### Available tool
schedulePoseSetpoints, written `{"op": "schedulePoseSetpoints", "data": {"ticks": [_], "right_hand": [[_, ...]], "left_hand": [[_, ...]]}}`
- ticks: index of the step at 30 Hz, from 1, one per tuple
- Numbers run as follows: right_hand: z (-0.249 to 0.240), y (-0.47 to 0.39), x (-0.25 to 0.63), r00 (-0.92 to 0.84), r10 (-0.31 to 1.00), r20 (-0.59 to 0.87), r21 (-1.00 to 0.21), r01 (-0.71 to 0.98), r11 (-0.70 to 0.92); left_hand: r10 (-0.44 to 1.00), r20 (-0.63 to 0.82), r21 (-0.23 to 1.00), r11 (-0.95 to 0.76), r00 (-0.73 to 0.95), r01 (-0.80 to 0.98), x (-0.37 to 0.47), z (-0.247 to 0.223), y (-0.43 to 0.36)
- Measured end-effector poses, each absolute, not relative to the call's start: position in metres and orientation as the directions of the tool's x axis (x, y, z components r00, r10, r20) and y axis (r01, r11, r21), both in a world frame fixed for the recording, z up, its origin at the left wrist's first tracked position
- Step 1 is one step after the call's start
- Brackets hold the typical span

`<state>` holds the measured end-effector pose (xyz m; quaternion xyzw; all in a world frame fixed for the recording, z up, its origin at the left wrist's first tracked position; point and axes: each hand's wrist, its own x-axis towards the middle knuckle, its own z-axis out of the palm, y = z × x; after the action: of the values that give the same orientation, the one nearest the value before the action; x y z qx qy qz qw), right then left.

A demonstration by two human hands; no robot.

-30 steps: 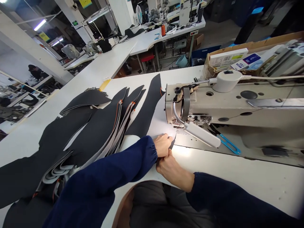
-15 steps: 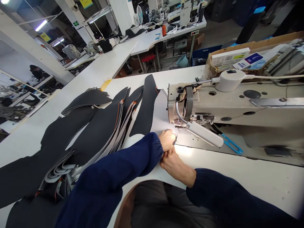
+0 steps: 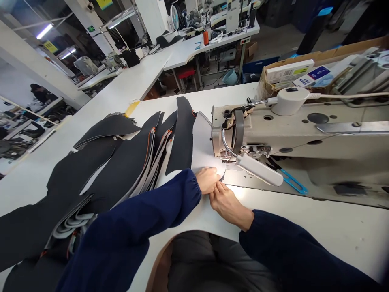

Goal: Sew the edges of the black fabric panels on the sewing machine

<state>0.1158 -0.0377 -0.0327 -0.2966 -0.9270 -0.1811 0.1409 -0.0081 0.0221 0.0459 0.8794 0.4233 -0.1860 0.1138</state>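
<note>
A fabric panel, dark on one face and light grey on the other (image 3: 203, 142), lies with its near end at the needle area of the sewing machine (image 3: 291, 129). My left hand (image 3: 208, 179) is closed on the panel's near edge, just left of the presser foot. Touching it from below, my right hand (image 3: 226, 202) pinches the same edge, its fingertips close together. A small dark corner of the panel shows beside the fingers. The lamp (image 3: 259, 169) on the machine lights this spot; the fingertips partly hide the edge.
Stacks of dark cut panels (image 3: 121, 174) with grey undersides and orange threads cover the table's left. Blue-handled snips (image 3: 293, 182) lie on the machine bed. A cardboard box (image 3: 264, 83) of packets stands behind the machine. Another worktable (image 3: 185, 48) is farther back.
My hands have shifted slightly apart, the left one a little to the left, and the dark corner between them shows more. The whole view has moved slightly.
</note>
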Motion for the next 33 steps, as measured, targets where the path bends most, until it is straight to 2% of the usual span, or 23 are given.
{"op": "schedulePoseSetpoints", "data": {"ticks": [3, 8, 14, 17, 23, 33], "right_hand": [[-0.031, -0.037, 0.119, -0.779, 0.519, 0.351, 0.242, 0.611, 0.754], [-0.031, -0.034, 0.124, -0.776, 0.486, 0.403, 0.259, 0.606, 0.752], [-0.034, -0.020, 0.133, -0.754, 0.504, 0.420, 0.270, 0.635, 0.724], [-0.035, -0.016, 0.136, -0.740, 0.509, 0.440, 0.260, 0.648, 0.716], [-0.038, -0.012, 0.134, -0.711, 0.538, 0.453, 0.219, 0.674, 0.706], [-0.045, -0.009, 0.149, -0.674, 0.523, 0.522, 0.165, 0.681, 0.713]], "left_hand": [[0.729, -0.401, 0.042, -0.591, 0.555, 0.806, -0.001, 0.043, 0.025], [0.780, -0.371, 0.053, -0.523, 0.504, 0.850, 0.007, 0.035, 0.032], [0.828, -0.326, 0.119, -0.444, 0.457, 0.888, 0.009, 0.032, 0.034], [0.833, -0.292, 0.107, -0.460, 0.471, 0.881, -0.002, 0.035, 0.023], [0.744, -0.402, 0.066, -0.558, 0.534, 0.827, -0.011, 0.043, 0.005], [0.807, -0.291, 0.089, -0.512, 0.514, 0.854, 0.003, 0.027, 0.007]]}}
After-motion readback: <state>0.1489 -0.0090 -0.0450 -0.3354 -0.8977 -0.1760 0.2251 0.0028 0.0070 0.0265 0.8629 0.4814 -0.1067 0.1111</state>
